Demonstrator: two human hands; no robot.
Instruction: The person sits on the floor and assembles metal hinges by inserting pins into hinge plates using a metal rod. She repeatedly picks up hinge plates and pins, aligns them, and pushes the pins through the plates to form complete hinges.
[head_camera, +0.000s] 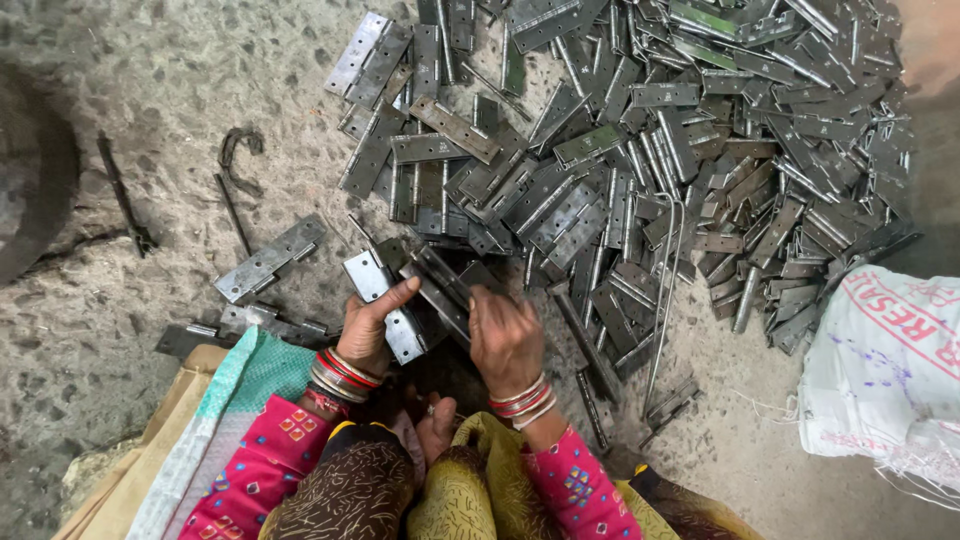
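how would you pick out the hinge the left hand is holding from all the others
Start from the big heap of metal hinges on the concrete floor and come down to the hands. The held hinge lies under the left hand thumb, lifted and brighter than its neighbours.

Hinge pile (640, 160) blocks ahead; bare floor (150, 80) left.

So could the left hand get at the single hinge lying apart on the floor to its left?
Probably yes: the single hinge lies on bare floor with nothing over it, but the left hand already holds a shiny hinge, so its grip is occupied.
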